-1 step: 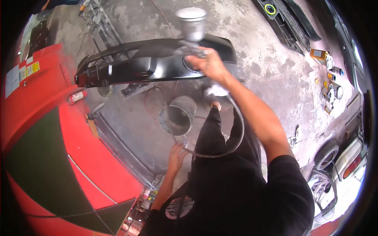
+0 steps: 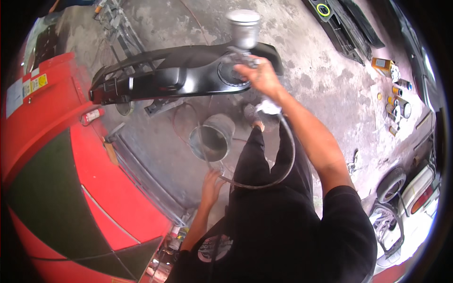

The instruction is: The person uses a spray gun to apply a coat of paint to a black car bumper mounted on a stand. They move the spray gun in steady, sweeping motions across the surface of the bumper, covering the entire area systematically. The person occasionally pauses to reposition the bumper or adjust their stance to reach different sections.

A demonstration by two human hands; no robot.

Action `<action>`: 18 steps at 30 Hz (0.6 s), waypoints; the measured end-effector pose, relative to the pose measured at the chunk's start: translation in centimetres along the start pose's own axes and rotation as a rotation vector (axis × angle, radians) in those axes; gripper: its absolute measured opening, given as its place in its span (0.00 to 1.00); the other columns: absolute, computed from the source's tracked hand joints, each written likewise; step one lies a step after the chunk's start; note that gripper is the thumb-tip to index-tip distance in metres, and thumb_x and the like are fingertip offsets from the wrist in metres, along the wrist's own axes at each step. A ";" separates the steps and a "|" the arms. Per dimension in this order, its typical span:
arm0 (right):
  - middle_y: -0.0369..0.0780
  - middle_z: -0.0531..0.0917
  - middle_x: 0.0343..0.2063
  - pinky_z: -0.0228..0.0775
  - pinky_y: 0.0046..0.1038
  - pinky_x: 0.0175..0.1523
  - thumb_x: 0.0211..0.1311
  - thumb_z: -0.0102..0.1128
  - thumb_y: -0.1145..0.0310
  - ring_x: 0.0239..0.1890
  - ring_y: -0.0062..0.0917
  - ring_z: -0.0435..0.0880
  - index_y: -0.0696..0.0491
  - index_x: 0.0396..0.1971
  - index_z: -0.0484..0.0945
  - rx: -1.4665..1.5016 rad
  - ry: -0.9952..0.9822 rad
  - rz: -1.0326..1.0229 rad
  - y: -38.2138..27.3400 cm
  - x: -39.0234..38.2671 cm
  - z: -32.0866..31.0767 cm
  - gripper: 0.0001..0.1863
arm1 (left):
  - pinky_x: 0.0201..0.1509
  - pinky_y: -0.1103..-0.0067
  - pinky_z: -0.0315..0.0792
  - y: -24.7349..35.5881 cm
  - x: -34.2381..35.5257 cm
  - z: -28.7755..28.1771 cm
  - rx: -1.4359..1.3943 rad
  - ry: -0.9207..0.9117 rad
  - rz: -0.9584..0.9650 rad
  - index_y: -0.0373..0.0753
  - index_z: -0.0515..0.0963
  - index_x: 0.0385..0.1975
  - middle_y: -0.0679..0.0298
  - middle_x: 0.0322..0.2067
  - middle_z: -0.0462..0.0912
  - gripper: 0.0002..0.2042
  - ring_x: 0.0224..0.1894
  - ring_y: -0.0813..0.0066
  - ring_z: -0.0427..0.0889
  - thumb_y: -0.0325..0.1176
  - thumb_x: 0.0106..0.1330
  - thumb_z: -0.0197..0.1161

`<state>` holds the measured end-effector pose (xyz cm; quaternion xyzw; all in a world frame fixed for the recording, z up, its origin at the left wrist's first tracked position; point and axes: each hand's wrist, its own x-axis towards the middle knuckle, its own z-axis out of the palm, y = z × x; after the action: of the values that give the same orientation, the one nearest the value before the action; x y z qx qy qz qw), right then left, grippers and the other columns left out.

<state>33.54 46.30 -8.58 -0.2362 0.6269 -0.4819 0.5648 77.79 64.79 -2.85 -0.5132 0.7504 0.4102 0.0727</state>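
My right hand (image 2: 260,74) grips a spray gun (image 2: 239,59) with a silver cup (image 2: 243,30) on top, held over a glossy black bumper (image 2: 155,81) that lies across supports. A dark hose (image 2: 264,184) loops from near my right hand down and across to my left hand (image 2: 212,184), whose fingers are curled on it. Beyond that hand stands a grey bucket (image 2: 222,129). A white cloth-like item (image 2: 268,106) shows below my right wrist, partly hidden by it.
Red car bodywork (image 2: 108,188) fills the left, with a small red cylinder (image 2: 92,116) beside it. A metal stand (image 2: 113,23) is behind. At right are black car parts (image 2: 339,33), cans (image 2: 401,108), a tyre (image 2: 391,184) and a white vehicle part (image 2: 417,193). My shoe (image 2: 250,113) is below.
My right hand and the spray gun have moved to the right along the bumper, shifting the hose loop slightly right. My left hand is nearly unchanged.
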 end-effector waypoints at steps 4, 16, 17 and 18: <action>0.38 0.85 0.21 0.72 0.29 0.29 0.68 0.72 0.55 0.20 0.22 0.79 0.59 0.34 0.85 -0.155 0.316 0.101 7.7 -1.0 -10.7 0.19 | 0.73 0.57 0.67 2.0 0.7 1.1 0.000 -0.016 -0.003 0.33 0.82 0.51 0.49 0.57 0.83 0.17 0.68 0.41 0.73 0.29 0.63 0.74; 0.58 0.89 0.37 0.81 0.49 0.53 0.68 0.66 0.44 0.46 0.57 0.88 0.62 0.42 0.86 -0.894 0.868 0.169 24.3 -1.5 -20.9 0.30 | 0.77 0.58 0.62 5.2 -1.2 2.8 0.070 -0.009 -0.115 0.34 0.79 0.53 0.49 0.59 0.80 0.13 0.73 0.42 0.68 0.29 0.71 0.65; 0.60 0.87 0.45 0.78 0.49 0.54 0.68 0.67 0.49 0.49 0.56 0.87 0.64 0.53 0.81 -0.841 0.808 0.166 23.5 -2.0 -19.9 0.30 | 0.76 0.58 0.62 4.7 -1.2 2.1 0.095 -0.018 -0.102 0.34 0.79 0.53 0.49 0.60 0.80 0.13 0.73 0.41 0.68 0.29 0.71 0.65; 0.60 0.88 0.44 0.78 0.49 0.52 0.68 0.68 0.50 0.48 0.57 0.87 0.64 0.52 0.82 -0.715 0.738 0.138 22.8 -2.6 -18.7 0.29 | 0.76 0.58 0.62 3.9 -1.4 1.5 0.120 -0.028 -0.091 0.35 0.78 0.54 0.48 0.60 0.79 0.14 0.73 0.40 0.68 0.29 0.72 0.65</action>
<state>22.36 64.46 -29.13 -0.1871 0.9239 -0.2504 0.2205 74.70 67.35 -1.02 -0.5358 0.7484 0.3679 0.1321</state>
